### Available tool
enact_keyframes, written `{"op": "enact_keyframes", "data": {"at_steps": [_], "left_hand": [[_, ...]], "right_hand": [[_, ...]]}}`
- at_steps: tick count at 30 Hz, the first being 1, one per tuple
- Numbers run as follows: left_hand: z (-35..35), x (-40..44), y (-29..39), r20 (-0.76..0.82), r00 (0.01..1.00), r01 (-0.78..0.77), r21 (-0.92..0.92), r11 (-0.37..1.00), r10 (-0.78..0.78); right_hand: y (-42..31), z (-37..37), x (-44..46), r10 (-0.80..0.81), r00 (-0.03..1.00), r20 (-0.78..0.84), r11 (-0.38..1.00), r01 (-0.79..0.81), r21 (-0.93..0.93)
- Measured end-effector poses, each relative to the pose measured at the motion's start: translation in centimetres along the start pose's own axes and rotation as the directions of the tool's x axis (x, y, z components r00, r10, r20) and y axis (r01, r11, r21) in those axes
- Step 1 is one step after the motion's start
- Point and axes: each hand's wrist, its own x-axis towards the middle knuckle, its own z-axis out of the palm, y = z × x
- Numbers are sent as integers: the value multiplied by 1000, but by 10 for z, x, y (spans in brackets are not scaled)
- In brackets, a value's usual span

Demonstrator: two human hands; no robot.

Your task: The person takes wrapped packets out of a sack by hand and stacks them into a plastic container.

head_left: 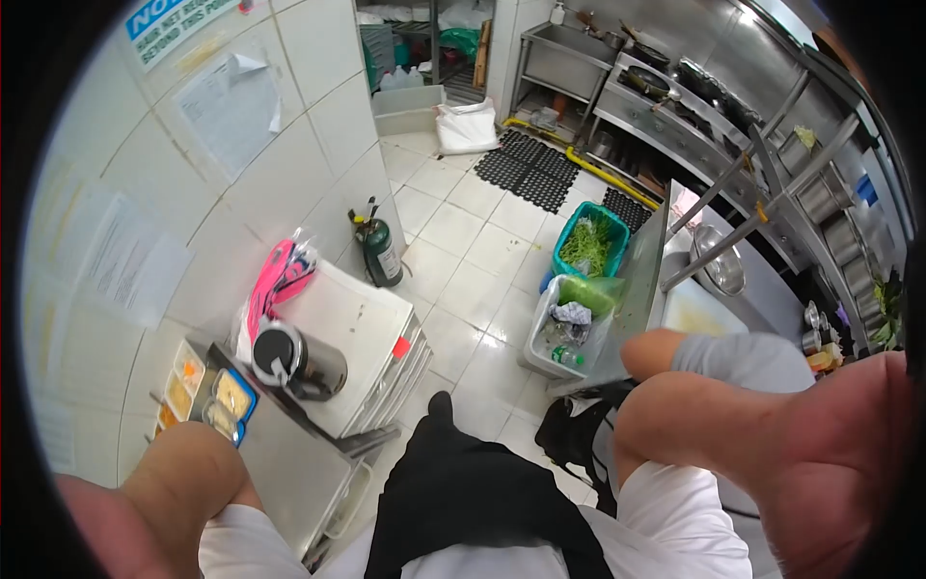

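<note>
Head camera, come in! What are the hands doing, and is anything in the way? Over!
Left hand, right hand close to camera, fingers out of view. Blue-rimmed food tray beyond left elbow. Elbow possibly blocking some of the view.

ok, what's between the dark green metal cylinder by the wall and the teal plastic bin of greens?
Just white floor tiles between cylinder and bin; head view.

The floor [449, 227] is viewed from the wearer's head, forward and down, past the near black apron [463, 492].
</note>
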Motion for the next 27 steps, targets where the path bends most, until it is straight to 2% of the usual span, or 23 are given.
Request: {"op": "enact_keyframes", "data": {"at_steps": [7,13,22,27], "left_hand": [[5,30,-122,15,996,-87,-83,993,89],[62,70,-229,-20,978,-207,-100,973,206],[174,146,-356,-53,946,-314,82,946,319],[201,178,-398,-53,935,-336,183,924,351]], "right_hand": [[65,24,18,-45,999,19,986,47,-157],[144,32,17,-125,991,44,957,132,-259],[348,-3,20,-290,956,40,937,292,-191],[427,-7,35,-358,933,35,924,360,-133]]}}
